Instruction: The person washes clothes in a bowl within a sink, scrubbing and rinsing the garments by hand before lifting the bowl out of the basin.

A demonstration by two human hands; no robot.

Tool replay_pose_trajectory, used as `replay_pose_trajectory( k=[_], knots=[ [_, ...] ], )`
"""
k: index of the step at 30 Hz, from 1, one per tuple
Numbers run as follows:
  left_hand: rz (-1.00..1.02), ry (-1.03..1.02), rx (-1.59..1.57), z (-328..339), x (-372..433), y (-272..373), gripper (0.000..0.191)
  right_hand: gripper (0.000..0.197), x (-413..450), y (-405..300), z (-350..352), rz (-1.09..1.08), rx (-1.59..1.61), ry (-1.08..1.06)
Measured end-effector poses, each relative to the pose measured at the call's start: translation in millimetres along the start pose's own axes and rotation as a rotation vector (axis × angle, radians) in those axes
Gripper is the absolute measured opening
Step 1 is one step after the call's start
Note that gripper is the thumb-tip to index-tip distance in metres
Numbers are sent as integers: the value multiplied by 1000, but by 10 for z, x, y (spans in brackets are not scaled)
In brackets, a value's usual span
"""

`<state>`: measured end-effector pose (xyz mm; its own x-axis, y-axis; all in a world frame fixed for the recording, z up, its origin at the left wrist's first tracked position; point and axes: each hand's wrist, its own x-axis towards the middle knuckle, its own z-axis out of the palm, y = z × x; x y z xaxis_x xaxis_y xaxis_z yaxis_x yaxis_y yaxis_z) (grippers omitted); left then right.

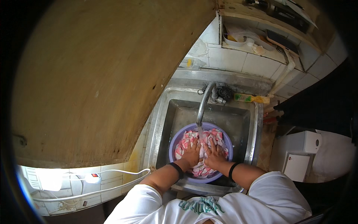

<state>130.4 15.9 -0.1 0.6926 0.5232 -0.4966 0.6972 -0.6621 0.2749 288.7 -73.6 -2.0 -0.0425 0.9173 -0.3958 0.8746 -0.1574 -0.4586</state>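
Observation:
A purple plastic basin (172,145) stands in the stainless steel sink (183,110), heaped with wet pink-and-white patterned cloth (205,169). My left hand (192,153) lies on the cloth with its fingers apart. Beside it, my right hand (214,154) rests on the same cloth, fingers also spread and pointing away from me. Between the two hands, water (200,133) runs from the curved metal faucet (205,103) onto the fabric. Neither hand visibly grasps the cloth; the parts under the palms are hidden.
A yellow-handled brush (251,98) and a dark scouring pad (224,91) sit on the sink's back ledge. A large wooden panel (92,78) fills the upper left. White cables (117,186) and a switch box (93,178) lie at lower left. A phone (282,42) leans on the wall shelf.

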Motion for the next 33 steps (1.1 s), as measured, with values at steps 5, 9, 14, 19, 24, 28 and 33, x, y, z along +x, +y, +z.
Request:
replay_pose_trajectory(
  k=[5, 9, 14, 19, 24, 28, 33],
  knots=[
    [-50, -59, -40, -46, 142, -37, 81, 81, 158, -19, -115, 10, 3, 10],
    [-45, -82, -61, -33, 263, -97, 67, 86, 308, 45, -57, 63, 62, -78],
    [-30, -116, -100, 15, 491, -238, 52, 77, 513, 101, -43, 80, 79, -86],
    [-56, -163, -96, -46, 758, -355, 30, 71, 835, 237, -19, 70, 180, -177],
    [-132, -129, -189, 63, 894, -486, 26, 68, 1163, 320, 132, 91, 135, -216],
    [-70, -30, -71, -49, 675, -351, 39, 66, 819, 268, -29, 226, 246, -129],
    [-209, 504, -146, -420, 284, -411, 38, 68, 331, 170, -380, 184, 90, 75]
  ],
)
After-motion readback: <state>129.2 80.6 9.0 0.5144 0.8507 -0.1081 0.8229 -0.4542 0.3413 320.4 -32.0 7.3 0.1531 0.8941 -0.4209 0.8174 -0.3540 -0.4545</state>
